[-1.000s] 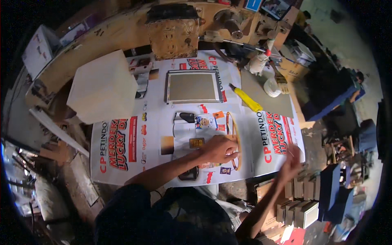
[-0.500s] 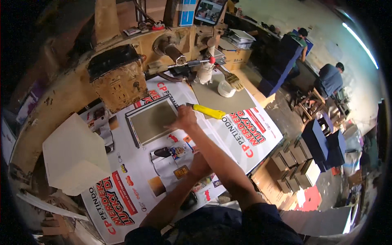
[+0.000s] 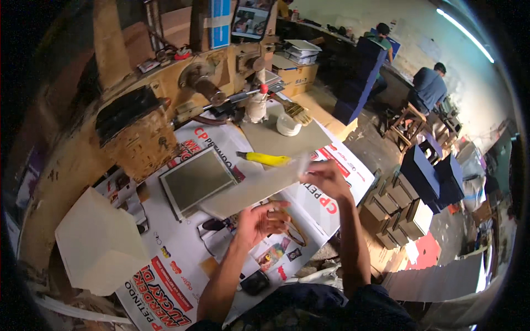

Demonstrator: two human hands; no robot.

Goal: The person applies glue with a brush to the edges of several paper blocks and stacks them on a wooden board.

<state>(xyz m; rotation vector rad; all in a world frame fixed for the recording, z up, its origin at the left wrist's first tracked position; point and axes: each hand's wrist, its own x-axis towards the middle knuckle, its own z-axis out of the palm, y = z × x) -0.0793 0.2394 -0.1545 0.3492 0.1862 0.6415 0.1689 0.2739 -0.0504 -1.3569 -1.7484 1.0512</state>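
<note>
A printed paper poster sheet (image 3: pixel 182 259) covers the workbench across the lower centre of the frame. A long grey-beige cardboard sheet (image 3: pixel 251 190) is held above it at mid-frame, slanting from lower left to upper right. A shallow grey rectangular tray (image 3: pixel 197 179) lies left of centre, just beside the sheet. The right hand (image 3: pixel 326 177) pinches the sheet's upper end. The left hand (image 3: pixel 259 222), fingers spread open, is under its lower edge. A yellow-handled knife (image 3: pixel 266 159) lies above centre.
</note>
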